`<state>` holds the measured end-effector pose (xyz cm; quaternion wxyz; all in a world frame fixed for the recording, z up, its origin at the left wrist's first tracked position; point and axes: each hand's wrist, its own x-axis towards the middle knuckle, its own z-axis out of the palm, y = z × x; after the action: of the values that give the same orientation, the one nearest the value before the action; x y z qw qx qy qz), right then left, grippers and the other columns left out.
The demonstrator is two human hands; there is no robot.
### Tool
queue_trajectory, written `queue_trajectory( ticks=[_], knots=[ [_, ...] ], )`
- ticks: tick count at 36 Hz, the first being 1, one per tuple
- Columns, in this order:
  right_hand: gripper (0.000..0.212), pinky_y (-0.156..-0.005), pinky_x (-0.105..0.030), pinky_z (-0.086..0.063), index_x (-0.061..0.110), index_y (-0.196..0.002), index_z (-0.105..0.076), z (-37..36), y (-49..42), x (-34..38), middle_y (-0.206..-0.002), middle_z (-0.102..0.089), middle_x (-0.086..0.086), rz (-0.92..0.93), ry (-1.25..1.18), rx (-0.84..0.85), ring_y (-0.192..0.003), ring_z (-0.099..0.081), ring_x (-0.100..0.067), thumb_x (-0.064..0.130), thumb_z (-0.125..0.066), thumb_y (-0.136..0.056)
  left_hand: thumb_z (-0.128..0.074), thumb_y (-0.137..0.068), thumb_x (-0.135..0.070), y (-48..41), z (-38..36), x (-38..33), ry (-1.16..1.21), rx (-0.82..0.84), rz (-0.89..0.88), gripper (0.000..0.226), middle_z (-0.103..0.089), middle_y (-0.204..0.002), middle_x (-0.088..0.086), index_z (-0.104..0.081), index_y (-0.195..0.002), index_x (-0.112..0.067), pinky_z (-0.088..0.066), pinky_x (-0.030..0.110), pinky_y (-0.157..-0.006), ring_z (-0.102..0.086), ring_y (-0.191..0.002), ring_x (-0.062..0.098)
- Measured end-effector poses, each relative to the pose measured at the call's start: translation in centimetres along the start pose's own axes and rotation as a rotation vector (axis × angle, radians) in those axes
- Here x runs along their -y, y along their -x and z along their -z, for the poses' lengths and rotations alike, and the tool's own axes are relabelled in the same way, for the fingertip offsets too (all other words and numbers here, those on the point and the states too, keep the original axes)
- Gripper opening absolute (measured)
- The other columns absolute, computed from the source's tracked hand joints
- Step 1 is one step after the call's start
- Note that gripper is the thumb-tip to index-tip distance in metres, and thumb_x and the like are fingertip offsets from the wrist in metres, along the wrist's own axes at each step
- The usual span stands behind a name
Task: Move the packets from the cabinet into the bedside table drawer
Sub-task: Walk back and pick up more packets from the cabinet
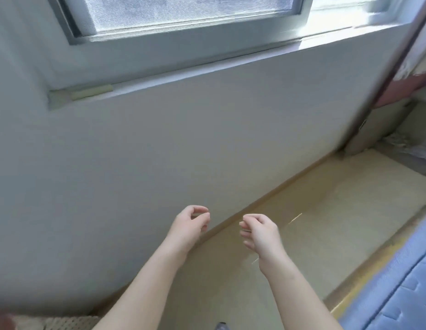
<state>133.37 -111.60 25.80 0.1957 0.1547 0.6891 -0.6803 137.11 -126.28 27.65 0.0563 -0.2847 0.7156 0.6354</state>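
Observation:
My left hand (pixel 189 225) and my right hand (pixel 261 231) are held out in front of me, side by side with a gap between them, above the floor by the wall. On both hands the fingers hang loosely curled and nothing is held. No packets, cabinet or bedside table drawer appear in the head view.
A white wall (pixel 159 144) with a window (pixel 183 15) and sill fills the upper frame. Beige floor (pixel 302 210) runs to the right. A blue quilted mattress edge (pixel 402 289) lies at the lower right. A tall panel edge (pixel 383 91) and clutter stand at the far right.

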Motion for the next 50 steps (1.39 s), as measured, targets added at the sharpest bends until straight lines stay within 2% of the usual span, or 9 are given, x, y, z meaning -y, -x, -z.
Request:
queue_trajectory(
  ticks=[8, 15, 22, 27, 31, 34, 42, 45, 50],
  knots=[
    [0.011, -0.068, -0.027, -0.044, 0.018, -0.085, -0.058, 1.9, -11.7, 7.1, -0.086, -0.062, 0.001, 0.015, -0.045, -0.086, -0.075, -0.058, -0.012, 0.015, -0.051, -0.093, -0.051, -0.095, -0.02, -12.7, -5.9, -8.4, -0.052, 0.116, -0.044, 0.01, -0.064, -0.101, 0.0, -0.057, -0.09, -0.027, -0.044, 0.026, -0.074, -0.06, -0.079, 0.009],
    [0.013, -0.069, -0.028, -0.044, 0.017, -0.083, -0.057, 5.6, -23.1, 11.9, -0.084, -0.06, 0.0, 0.004, -0.138, -0.26, -0.076, -0.056, -0.015, 0.014, -0.05, -0.093, -0.051, -0.094, -0.02, -24.8, -13.4, -15.1, -0.134, 0.29, -0.097, 0.009, -0.064, -0.104, -0.001, -0.058, -0.094, -0.025, -0.044, 0.026, -0.075, -0.061, -0.083, 0.008],
    [0.014, -0.069, -0.026, -0.044, 0.019, -0.082, -0.057, 11.4, -31.9, 17.2, -0.082, -0.061, 0.002, 0.017, -0.264, -0.466, -0.075, -0.057, -0.013, 0.014, -0.05, -0.093, -0.051, -0.093, -0.02, -34.6, -23.4, -23.1, -0.241, 0.466, -0.192, 0.012, -0.064, -0.102, -0.001, -0.057, -0.088, -0.029, -0.043, 0.023, -0.068, -0.061, -0.08, 0.007],
    [0.012, -0.07, -0.028, -0.045, 0.019, -0.083, -0.057, 17.8, -35.5, 17.6, -0.088, -0.062, 0.0, -0.048, -0.385, -0.633, -0.075, -0.057, -0.014, 0.015, -0.051, -0.093, -0.052, -0.094, -0.019, -37.4, -32.7, -25.4, -0.334, 0.661, -0.196, 0.009, -0.065, -0.094, -0.002, -0.06, -0.093, -0.023, -0.043, 0.022, -0.068, -0.061, -0.08, 0.01],
    [0.013, -0.07, -0.029, -0.046, 0.018, -0.084, -0.057, 24.6, -39.2, 18.3, -0.088, -0.062, -0.002, -0.065, -0.437, -0.725, -0.077, -0.058, -0.015, 0.014, -0.05, -0.094, -0.052, -0.094, -0.019, -39.6, -40.6, -26.6, -0.36, 0.723, -0.169, 0.009, -0.065, -0.094, -0.001, -0.06, -0.091, -0.024, -0.043, 0.019, -0.065, -0.06, -0.08, 0.01],
    [0.014, -0.07, -0.029, -0.046, 0.018, -0.083, -0.057, 30.9, -42.2, 19.8, -0.086, -0.062, -0.001, -0.047, -0.449, -0.778, -0.076, -0.058, -0.015, 0.013, -0.05, -0.093, -0.053, -0.093, -0.018, -41.2, -47.5, -28.0, -0.37, 0.742, -0.167, 0.012, -0.065, -0.094, 0.001, -0.059, -0.087, -0.026, -0.044, 0.023, -0.069, -0.06, -0.08, 0.012],
    [0.014, -0.069, -0.027, -0.044, 0.02, -0.081, -0.057, 47.1, -49.3, 25.6, -0.084, -0.062, 0.001, -0.029, -0.416, -0.805, -0.075, -0.057, -0.013, 0.014, -0.051, -0.093, -0.053, -0.093, -0.018, -43.2, -64.8, -34.9, -0.366, 0.801, -0.202, 0.012, -0.063, -0.089, 0.0, -0.058, -0.086, -0.025, -0.042, 0.024, -0.07, -0.059, -0.079, 0.014],
    [0.015, -0.067, -0.026, -0.044, 0.021, -0.081, -0.056, 51.2, -52.3, 27.7, -0.084, -0.061, 0.001, -0.033, -0.426, -0.794, -0.074, -0.057, -0.013, 0.014, -0.051, -0.093, -0.053, -0.093, -0.02, -44.6, -69.6, -36.8, -0.388, 0.801, -0.21, 0.011, -0.064, -0.09, -0.001, -0.059, -0.086, -0.027, -0.042, 0.023, -0.069, -0.061, -0.081, 0.013],
    [0.014, -0.068, -0.027, -0.044, 0.02, -0.081, -0.057, 56.8, -57.7, 30.2, -0.084, -0.061, 0.001, -0.058, -0.427, -0.759, -0.074, -0.056, -0.014, 0.015, -0.051, -0.094, -0.053, -0.093, -0.02, -48.7, -76.7, -38.9, -0.385, 0.777, -0.16, 0.011, -0.064, -0.091, -0.002, -0.059, -0.086, -0.026, -0.043, 0.025, -0.074, -0.06, -0.081, 0.012]
  ],
)
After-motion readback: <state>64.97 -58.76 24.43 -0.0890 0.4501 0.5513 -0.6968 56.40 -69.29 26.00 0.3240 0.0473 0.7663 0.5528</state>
